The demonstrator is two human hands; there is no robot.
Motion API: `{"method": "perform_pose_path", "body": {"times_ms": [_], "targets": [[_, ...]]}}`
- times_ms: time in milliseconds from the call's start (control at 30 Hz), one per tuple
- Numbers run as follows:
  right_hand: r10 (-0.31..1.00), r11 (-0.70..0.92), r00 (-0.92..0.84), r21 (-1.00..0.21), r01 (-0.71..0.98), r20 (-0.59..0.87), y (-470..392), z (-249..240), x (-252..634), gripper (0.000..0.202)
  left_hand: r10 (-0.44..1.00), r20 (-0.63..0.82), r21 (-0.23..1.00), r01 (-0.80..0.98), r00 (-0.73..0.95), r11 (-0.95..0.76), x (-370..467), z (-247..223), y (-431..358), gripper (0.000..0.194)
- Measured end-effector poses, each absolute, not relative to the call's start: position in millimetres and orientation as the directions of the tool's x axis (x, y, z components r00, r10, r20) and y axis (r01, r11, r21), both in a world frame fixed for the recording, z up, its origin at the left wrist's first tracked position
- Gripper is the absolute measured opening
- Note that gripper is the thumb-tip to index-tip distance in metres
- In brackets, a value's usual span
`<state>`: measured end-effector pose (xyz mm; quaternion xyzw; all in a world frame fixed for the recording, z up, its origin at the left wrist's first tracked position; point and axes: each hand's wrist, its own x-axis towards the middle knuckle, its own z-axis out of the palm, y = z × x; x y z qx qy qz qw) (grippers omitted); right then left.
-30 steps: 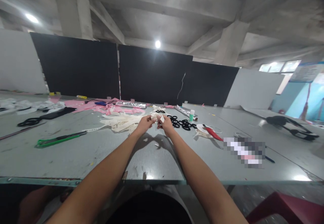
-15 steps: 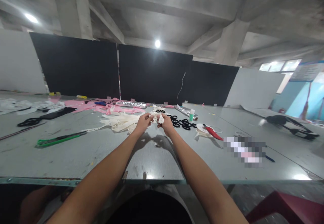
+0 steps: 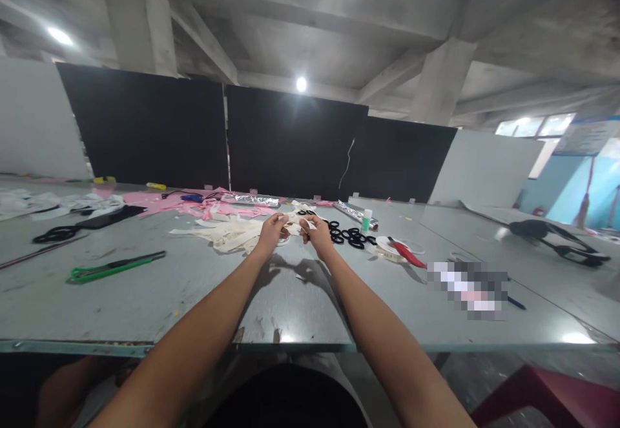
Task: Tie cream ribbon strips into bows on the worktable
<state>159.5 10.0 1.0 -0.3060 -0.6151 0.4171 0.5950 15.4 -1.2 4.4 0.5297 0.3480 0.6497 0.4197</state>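
My left hand (image 3: 274,233) and my right hand (image 3: 317,234) are close together above the table, each with thumb and fingers pinched. A small whitish strip (image 3: 310,224) shows at the fingers of my right hand. What my left fingertips pinch is pale and too small to name. Just left of my left hand lies a heap of cream fabric strips (image 3: 235,235). Several black rings (image 3: 356,238) lie to the right of my right hand. Beyond my hands is a small cream pile (image 3: 301,206) with black rings on it.
Right of the rings stand a green glue stick (image 3: 366,221) and a white roll of tape (image 3: 389,249) with a red-handled tool (image 3: 407,254) against it. At left lie a green utility knife (image 3: 116,268), black scissors (image 3: 57,234) and pink scraps (image 3: 155,203). Black panels (image 3: 295,137) stand behind.
The white piece in my right hand has turned from upright to flatter. A printed strip that reached left toward the utility knife no longer shows there. Both hands stay in nearly the same place.
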Motion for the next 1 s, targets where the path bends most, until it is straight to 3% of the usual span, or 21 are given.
{"method": "perform_pose_path", "body": {"times_ms": [200, 333, 467, 700, 867, 1000], "targets": [[0.909, 0.326, -0.254, -0.944, -0.053, 0.329, 8.8, -3.8, 155.2, 0.035, 0.891, 0.403, 0.859, -0.249, -0.208, -0.447, 13.4, 3.7, 1.5, 0.031], [0.930, 0.251, -0.263, -0.967, -0.050, 0.255, 10.2, -3.8, 158.8, 0.042, 0.915, 0.381, 0.896, -0.191, -0.130, -0.400, 13.6, -0.3, 3.3, 0.027], [0.925, 0.342, -0.191, -0.939, 0.046, 0.328, 13.4, -6.1, 155.6, 0.036, 0.894, 0.446, 0.891, 0.082, 0.035, -0.447, 19.4, -4.2, -0.6, 0.024], [0.838, 0.532, 0.007, -0.821, 0.206, 0.545, 14.7, -12.1, 140.2, 0.019, 0.781, 0.617, 0.737, 0.422, -0.101, -0.528, 17.0, -5.6, -0.5, 0.023], [0.786, 0.574, 0.088, -0.775, 0.266, 0.612, 14.8, -14.0, 138.2, 0.026, 0.726, 0.671, 0.697, 0.463, -0.153, -0.547, 15.5, -2.5, -1.4, 0.024], [0.813, 0.469, 0.193, -0.815, 0.339, 0.549, 16.8, -15.0, 144.6, 0.022, 0.762, 0.645, 0.721, 0.383, -0.065, -0.578, 17.3, -0.5, -5.9, 0.027]]}}
